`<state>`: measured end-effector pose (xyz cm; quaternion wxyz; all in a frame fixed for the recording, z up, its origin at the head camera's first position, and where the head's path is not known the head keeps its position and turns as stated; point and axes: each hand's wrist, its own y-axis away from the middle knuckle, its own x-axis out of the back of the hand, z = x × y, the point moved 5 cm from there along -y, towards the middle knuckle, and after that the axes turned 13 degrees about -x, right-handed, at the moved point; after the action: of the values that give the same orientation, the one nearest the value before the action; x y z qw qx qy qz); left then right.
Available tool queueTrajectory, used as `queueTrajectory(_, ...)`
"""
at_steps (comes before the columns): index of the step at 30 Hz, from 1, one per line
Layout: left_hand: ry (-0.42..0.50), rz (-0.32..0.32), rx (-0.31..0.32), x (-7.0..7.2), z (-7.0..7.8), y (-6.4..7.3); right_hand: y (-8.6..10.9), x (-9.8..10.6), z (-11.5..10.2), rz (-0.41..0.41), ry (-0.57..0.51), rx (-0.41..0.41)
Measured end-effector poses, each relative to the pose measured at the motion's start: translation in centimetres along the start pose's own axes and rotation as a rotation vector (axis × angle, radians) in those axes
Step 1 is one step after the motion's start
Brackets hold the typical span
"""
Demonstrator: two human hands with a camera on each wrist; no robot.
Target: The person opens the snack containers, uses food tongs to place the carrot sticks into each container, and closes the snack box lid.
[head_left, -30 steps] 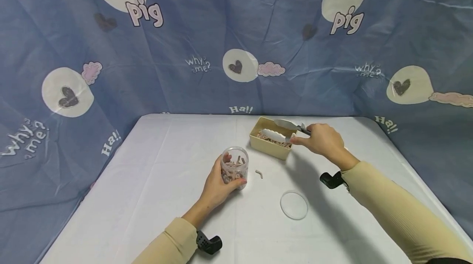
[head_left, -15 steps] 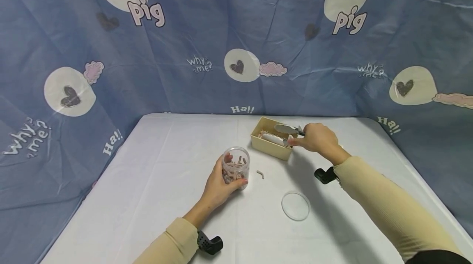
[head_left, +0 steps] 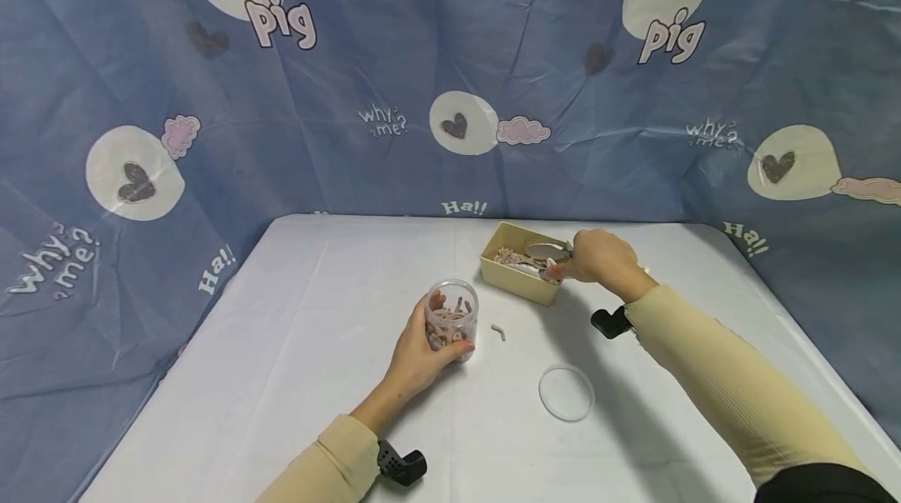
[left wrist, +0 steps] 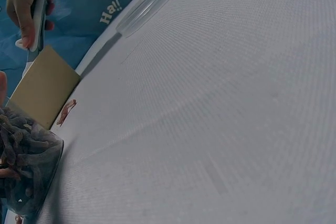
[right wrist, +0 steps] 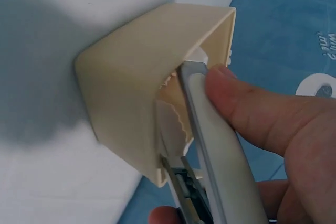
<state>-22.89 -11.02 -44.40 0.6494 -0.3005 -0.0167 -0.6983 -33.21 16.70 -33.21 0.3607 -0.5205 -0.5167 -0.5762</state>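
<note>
My left hand (head_left: 414, 361) grips a clear plastic jar (head_left: 450, 301), open at the top and partly filled with small brownish-pink sticks. In the left wrist view the jar (left wrist: 32, 156) shows at the lower left edge. With my right hand (head_left: 607, 262) I hold a pair of tongs (right wrist: 223, 150), thumb along one pale grey handle. Their scalloped ends reach into a beige rectangular box (head_left: 517, 284), which holds more of these sticks. In the right wrist view the box wall hides the tips, so whether they pinch any sticks cannot be seen.
A single stick (head_left: 498, 332) lies on the white tablecloth (head_left: 317, 346) between jar and box. Nearer the front is a round clear lid (head_left: 566, 393). A blue printed curtain (head_left: 394, 174) hangs behind the table.
My right hand has moved slightly left and down, lowering the tongs deeper into the box. The tongs' two ends now look closer together. The left hand and jar stay in place.
</note>
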Motion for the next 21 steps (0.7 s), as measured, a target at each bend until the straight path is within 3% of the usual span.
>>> queueTrajectory(13, -0.002, 0.001, 0.003, 0.1, -0.1, 0.0, 0.0, 0.5, -1.5, -0.005, 0.055, 0.040)
queueTrajectory(21, 0.002, -0.002, 0.004, 0.1, 0.1, 0.0, -0.1, 0.6, -2.4, 0.035, 0.092, 0.068)
